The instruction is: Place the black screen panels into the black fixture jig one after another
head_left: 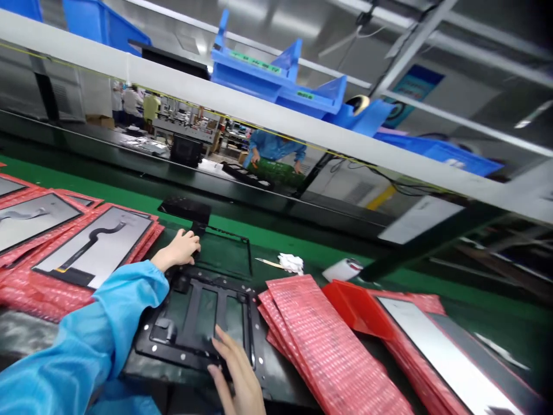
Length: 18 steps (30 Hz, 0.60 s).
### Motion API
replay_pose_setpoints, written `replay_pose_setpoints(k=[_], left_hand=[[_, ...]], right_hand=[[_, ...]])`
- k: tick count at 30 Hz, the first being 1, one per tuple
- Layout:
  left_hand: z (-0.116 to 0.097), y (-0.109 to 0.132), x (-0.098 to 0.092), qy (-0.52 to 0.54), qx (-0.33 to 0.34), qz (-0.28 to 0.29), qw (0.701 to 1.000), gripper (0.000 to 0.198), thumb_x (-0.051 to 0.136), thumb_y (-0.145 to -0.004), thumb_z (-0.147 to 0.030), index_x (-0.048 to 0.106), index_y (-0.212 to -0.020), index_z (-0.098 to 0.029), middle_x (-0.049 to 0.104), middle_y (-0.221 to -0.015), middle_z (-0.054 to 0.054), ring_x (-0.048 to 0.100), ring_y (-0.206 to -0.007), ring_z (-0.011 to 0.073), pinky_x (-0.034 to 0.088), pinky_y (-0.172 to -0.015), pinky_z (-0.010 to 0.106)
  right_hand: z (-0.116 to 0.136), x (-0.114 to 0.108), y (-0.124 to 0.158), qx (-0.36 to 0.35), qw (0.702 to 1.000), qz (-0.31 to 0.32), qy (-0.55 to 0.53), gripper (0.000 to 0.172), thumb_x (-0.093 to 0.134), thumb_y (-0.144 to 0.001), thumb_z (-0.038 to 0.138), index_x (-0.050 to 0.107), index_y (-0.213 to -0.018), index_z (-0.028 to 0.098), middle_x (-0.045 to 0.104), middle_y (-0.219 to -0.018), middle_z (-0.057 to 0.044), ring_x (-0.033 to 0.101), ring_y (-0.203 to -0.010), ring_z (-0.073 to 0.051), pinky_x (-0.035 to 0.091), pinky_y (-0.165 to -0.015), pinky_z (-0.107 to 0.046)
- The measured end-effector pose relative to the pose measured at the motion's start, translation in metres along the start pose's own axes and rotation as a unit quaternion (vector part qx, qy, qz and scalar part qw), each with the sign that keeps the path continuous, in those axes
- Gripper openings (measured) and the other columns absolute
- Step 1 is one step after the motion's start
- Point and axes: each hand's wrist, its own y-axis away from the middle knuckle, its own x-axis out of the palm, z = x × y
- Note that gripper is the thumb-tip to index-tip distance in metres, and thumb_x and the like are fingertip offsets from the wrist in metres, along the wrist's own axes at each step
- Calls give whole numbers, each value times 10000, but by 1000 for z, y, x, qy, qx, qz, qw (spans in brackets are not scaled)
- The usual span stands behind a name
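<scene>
A black metal fixture frame lies on the green bench in front of me. My left hand, in a blue sleeve, rests at the frame's far left corner with fingers curled against a small black part; what it grips, if anything, is hidden. My right hand lies flat on the frame's near right edge, fingers stretched out. Nothing is held in it.
Red bubble-wrap sleeves are stacked right of the frame. Flat panels on red wrap lie at left and far right. A white wipe and tape roll sit behind. Blue bins stand on the shelf above. A person in blue works across the line.
</scene>
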Motion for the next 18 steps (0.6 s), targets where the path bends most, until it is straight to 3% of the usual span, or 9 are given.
replay_pose_setpoints(k=[6, 11, 15, 18], left_hand=[[13, -4, 20, 4, 3, 20, 1000, 346, 767, -719, -215, 684, -1053, -236, 565, -1114, 77, 412, -1126, 284, 229, -967, 494], [12, -1, 7, -5, -16, -30, 999, 498, 644, -857, -454, 578, -1303, -244, 537, -1152, 108, 393, -1159, 287, 240, -987, 473], [-13, 28, -18, 33, 25, -128, 991, 512, 485, -926, -593, 486, -1367, -333, 514, -1202, 39, 425, -1174, 222, 302, -988, 390], [-29, 70, -17, 90, 20, -158, 983, 516, 422, -949, -596, 340, -1436, -444, 433, -1340, -39, 407, -1245, 183, 343, -1036, 348]], right_hand=[[-4, -26, 20, 97, 992, -71, 22, 314, 447, -1016, 192, 504, -1314, 273, 452, -1392, -55, 440, -1279, -225, 422, -1055, -391], [-5, -39, 19, 140, 982, -116, 43, 251, 451, -1021, 242, 580, -1235, 260, 494, -1354, -55, 475, -1251, -224, 427, -1054, -374], [-15, -46, 22, 157, 975, -150, 46, 245, 438, -1029, 260, 595, -1218, 260, 501, -1337, -58, 474, -1248, -226, 432, -1046, -391], [-29, -47, 29, 172, 971, -161, 34, 251, 431, -1035, 265, 585, -1233, 258, 488, -1340, -65, 454, -1261, -232, 413, -1061, -417]])
